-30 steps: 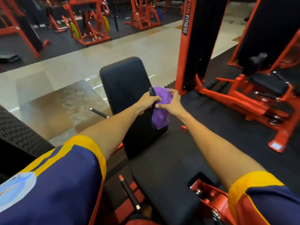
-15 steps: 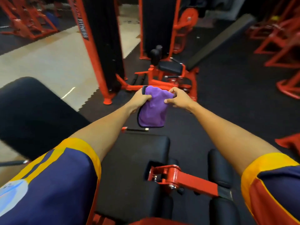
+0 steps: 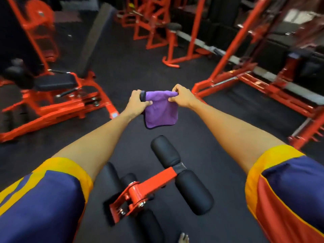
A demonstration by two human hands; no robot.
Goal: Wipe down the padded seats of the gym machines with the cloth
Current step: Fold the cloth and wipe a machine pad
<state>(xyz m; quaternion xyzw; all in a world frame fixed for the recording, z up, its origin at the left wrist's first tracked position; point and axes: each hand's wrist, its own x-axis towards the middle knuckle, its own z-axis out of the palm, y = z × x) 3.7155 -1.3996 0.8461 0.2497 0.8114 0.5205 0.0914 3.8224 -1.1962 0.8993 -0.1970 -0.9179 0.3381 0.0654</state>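
A purple cloth (image 3: 160,111) with a dark edge hangs in the air in front of me, folded over. My left hand (image 3: 137,101) grips its top left corner and my right hand (image 3: 180,96) pinches its top right corner, arms stretched out. Below the cloth are the black roller pads (image 3: 165,151) of an orange machine arm (image 3: 149,186). A black padded seat (image 3: 56,81) sits on the orange machine at the left, well apart from both hands.
Orange frames stand all around: a rack (image 3: 245,72) at the right, more machines (image 3: 157,23) at the back. Dark rubber floor (image 3: 133,67) lies between them. A toe (image 3: 183,238) shows at the bottom edge.
My view has swung right, from the upright black back pad to the open floor and right rack. Both hands kept hold of the cloth and drew its top edge wider apart.
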